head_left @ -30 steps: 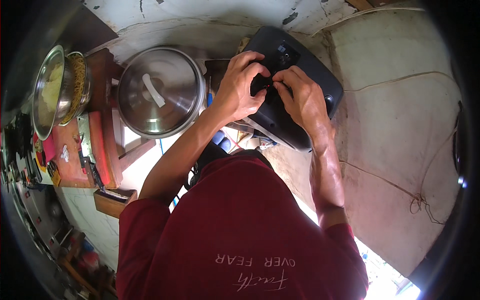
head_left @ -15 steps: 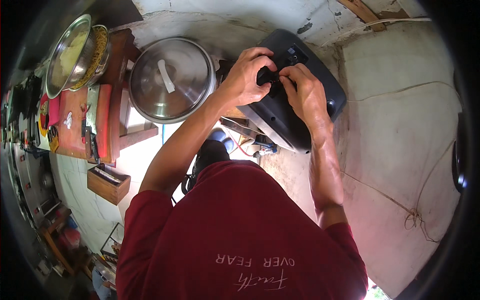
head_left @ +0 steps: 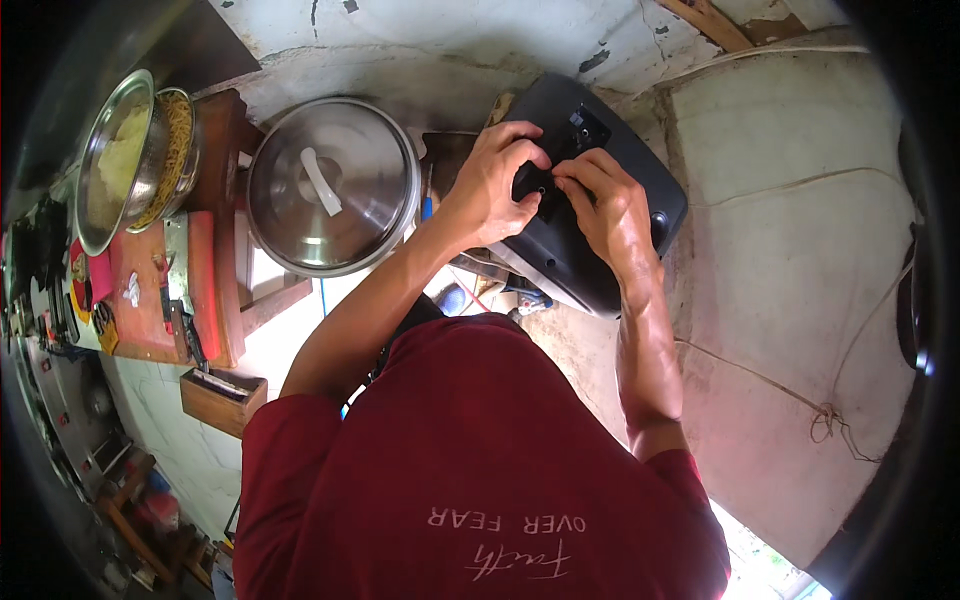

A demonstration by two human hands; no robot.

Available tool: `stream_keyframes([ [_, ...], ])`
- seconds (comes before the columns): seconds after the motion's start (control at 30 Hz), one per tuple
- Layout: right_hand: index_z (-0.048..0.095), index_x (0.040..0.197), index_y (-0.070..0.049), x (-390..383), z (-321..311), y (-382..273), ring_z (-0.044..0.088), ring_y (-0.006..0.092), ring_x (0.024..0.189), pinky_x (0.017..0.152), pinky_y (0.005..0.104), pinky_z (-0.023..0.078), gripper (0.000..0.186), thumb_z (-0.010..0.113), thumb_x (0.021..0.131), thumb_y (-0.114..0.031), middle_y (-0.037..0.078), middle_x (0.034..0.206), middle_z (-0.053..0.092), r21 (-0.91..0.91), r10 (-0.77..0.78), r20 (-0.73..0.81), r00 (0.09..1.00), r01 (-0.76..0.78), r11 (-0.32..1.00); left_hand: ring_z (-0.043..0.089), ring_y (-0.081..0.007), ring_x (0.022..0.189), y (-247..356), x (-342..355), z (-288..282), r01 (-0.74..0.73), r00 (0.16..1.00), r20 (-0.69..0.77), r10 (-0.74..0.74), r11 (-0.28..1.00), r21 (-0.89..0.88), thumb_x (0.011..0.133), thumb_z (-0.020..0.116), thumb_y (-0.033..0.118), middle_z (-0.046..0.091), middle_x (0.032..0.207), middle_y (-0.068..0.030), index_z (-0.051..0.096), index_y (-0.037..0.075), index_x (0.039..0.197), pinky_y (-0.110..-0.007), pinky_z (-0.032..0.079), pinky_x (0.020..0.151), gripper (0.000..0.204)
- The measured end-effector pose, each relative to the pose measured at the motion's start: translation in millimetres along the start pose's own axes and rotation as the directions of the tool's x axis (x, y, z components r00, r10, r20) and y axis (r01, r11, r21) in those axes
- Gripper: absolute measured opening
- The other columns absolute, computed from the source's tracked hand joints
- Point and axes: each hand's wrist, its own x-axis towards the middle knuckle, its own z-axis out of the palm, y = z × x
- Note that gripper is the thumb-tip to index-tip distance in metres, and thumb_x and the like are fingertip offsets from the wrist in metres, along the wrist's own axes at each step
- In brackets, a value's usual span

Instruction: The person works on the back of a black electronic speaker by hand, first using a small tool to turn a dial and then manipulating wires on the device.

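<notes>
Black, round-cornered plastic casing [head_left: 572, 256] sits under my curled left hand [head_left: 490, 190] and my right hand [head_left: 610, 205], its fingertips bunched; whether either clamps anything, I cannot tell.

Two lines of white lettering [head_left: 520, 562] (upside down) on the dark-red shirt [head_left: 480, 420]

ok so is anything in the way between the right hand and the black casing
Nothing visible stands between the right hand and the black casing; whether they touch is hard to tell. The left hand is close beside it, and the lidded steel pot is off to the left, not between them.
</notes>
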Motion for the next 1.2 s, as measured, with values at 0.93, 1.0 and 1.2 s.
stream_keyframes([
  [0.93, 0.079, 0.109, -0.001, 22, -9, 3, 0.074, 0.0301, 0.085, 0.076, 0.0402, 0.057, 0.013, 0.076, 0.097, 0.0, 0.012, 0.099, 0.073, -0.021, 0.151, 0.168, 0.974, -0.149, 0.989, 0.052, -0.0449, 0.142, -5, 2, 8, -0.004, 0.999, -0.032, 0.002, 0.998, -0.056, 0.079, 0.086, 0.001, 0.055, 0.15, -0.018, 0.066, 0.011, 0.116, -0.053, 0.045, 0.118, 0.043],
  [1.0, 0.079, 0.111, -0.001, 22, -13, 1, 0.075, 0.0297, 0.087, 0.077, 0.0402, 0.057, 0.015, 0.075, 0.097, 0.002, 0.013, 0.1, 0.074, -0.026, 0.14, 0.188, 0.972, -0.138, 0.99, 0.051, -0.0447, 0.142, -4, 1, 7, 0.009, 1.0, -0.026, -0.01, 0.998, -0.057, 0.08, 0.086, 0.001, 0.055, 0.151, -0.0174, 0.066, 0.011, 0.116, -0.053, 0.045, 0.119, 0.042],
  [1.2, 0.076, 0.116, -0.003, 16, -17, -5, 0.078, 0.0325, 0.093, 0.079, 0.0433, 0.06, 0.021, 0.074, 0.096, 0.002, 0.015, 0.102, 0.075, 0.103, 0.188, 0.196, 0.962, -0.211, 0.972, 0.051, -0.045, 0.142, -1, 1, 3, -0.006, 1.0, -0.004, 0.005, 1.0, -0.026, 0.078, 0.085, 0.0, 0.054, 0.15, -0.0176, 0.067, 0.011, 0.112, -0.052, 0.047, 0.116, 0.041],
])
